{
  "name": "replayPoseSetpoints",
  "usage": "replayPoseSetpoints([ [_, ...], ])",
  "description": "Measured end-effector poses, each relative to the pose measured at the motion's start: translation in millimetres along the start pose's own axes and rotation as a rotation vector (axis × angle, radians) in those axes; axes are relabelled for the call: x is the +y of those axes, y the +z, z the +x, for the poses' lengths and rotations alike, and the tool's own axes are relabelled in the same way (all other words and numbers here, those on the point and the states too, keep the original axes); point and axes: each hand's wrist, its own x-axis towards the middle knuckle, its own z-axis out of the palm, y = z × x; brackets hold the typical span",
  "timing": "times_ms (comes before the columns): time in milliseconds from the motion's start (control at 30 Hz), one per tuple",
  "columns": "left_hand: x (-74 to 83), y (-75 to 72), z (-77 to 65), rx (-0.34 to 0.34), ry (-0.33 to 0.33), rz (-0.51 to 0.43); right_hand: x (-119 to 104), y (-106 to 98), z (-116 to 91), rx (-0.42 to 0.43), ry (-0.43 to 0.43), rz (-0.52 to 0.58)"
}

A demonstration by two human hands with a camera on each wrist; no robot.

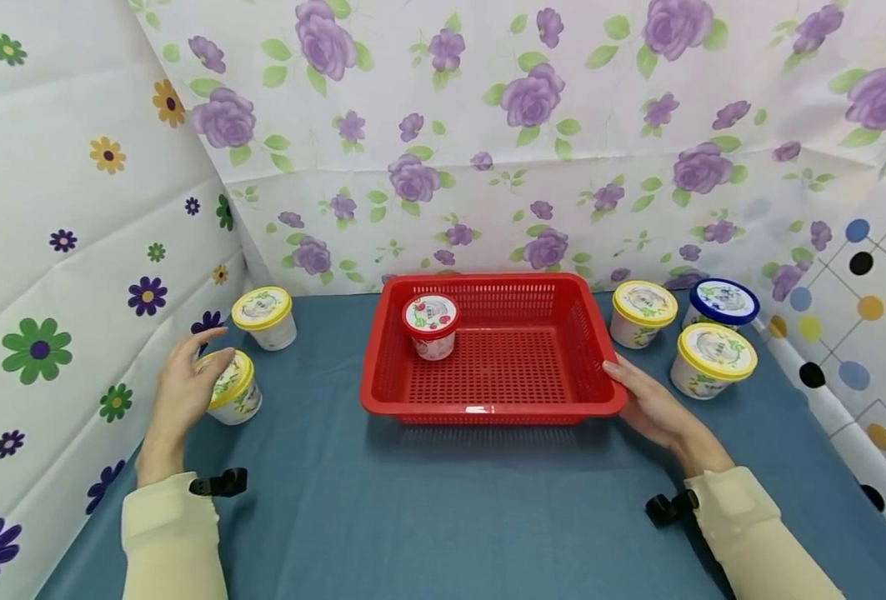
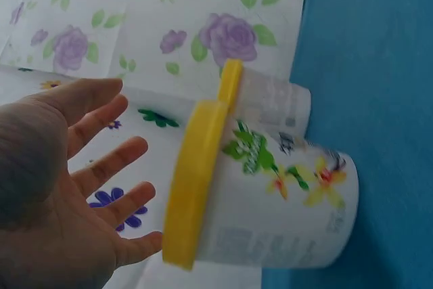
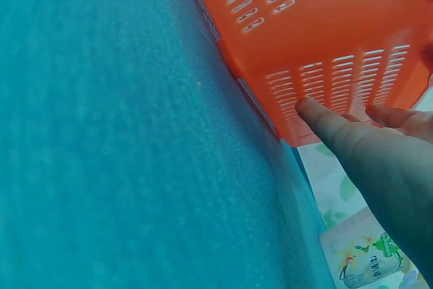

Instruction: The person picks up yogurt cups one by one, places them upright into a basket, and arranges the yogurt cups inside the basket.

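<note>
My left hand (image 1: 182, 392) hovers at a yellow-lidded tub (image 1: 240, 400), thumb and fingers spread around its lid. In the left wrist view the fingers are apart, near the lid's edge, and a second yellow-lidded tub (image 2: 267, 103) shows behind. At the centre is a red plastic basket (image 1: 491, 410) with slotted walls. A red-lidded tub (image 1: 432, 329) stands upright in its left part. My right hand (image 1: 660, 412) grips the basket's right side, thumb at the rim, other fingers against the outer wall; the right wrist view shows these fingertips on the slots.
On the right stand two yellow-lidded tubs, a rear one (image 1: 641, 315) and a front one (image 1: 713, 362), with a blue-lidded tub (image 1: 722, 302) behind. Blue cloth (image 1: 443, 517) covers the table. Flowered sheets (image 1: 450, 208) hang at the back and left, a dotted one at right.
</note>
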Motion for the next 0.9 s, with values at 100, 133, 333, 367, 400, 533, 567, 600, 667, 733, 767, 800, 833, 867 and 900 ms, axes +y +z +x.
replayPoseSetpoints([
  [100,-5.5,-0.6,-1.4,-0.031,-0.001,0.011,1.2,-0.8,-0.4,0.007,0.004,-0.001],
  [133,-7.4,-0.7,-1.8,-0.039,0.001,0.015,1.7,-1.0,-0.5,0.009,0.003,-0.001],
  [333,-18.3,0.0,-6.1,-0.055,0.004,0.008,3.3,-1.6,-1.0,0.013,0.002,-0.003],
  [367,-20.3,0.2,-6.6,-0.055,-0.005,0.007,3.4,-1.6,-1.0,0.012,0.003,-0.004],
  [400,-22.0,0.3,-7.1,-0.056,-0.015,0.003,3.5,-1.7,-0.9,0.012,0.003,-0.005],
  [533,-28.8,0.7,-9.0,-0.057,-0.054,-0.007,3.3,-1.6,-0.7,0.009,0.005,-0.005],
  [567,-30.3,0.7,-9.4,-0.058,-0.062,-0.010,3.1,-1.6,-0.7,0.008,0.004,-0.004],
  [600,-31.8,0.8,-9.9,-0.058,-0.072,-0.015,2.9,-1.6,-0.6,0.007,0.003,-0.004],
  [667,-34.5,1.0,-11.0,-0.060,-0.092,-0.024,2.3,-1.3,-0.6,0.007,0.003,-0.002],
  [733,-36.8,1.3,-11.8,-0.059,-0.107,-0.034,1.8,-1.2,-0.6,0.008,0.002,-0.003],
  [767,-38.0,1.3,-12.0,-0.058,-0.110,-0.039,1.6,-1.1,-0.6,0.009,0.002,-0.003],
  [800,-39.1,1.3,-12.2,-0.056,-0.107,-0.042,1.3,-1.0,-0.6,0.010,0.002,-0.003],
  [833,-40.0,1.3,-12.4,-0.055,-0.102,-0.044,1.1,-0.9,-0.6,0.011,0.003,-0.002],
  [867,-41.0,1.2,-12.4,-0.055,-0.094,-0.043,1.0,-0.8,-0.6,0.011,0.004,-0.001],
  [900,-42.1,1.1,-12.5,-0.056,-0.087,-0.043,0.8,-0.8,-0.6,0.011,0.004,-0.001],
])
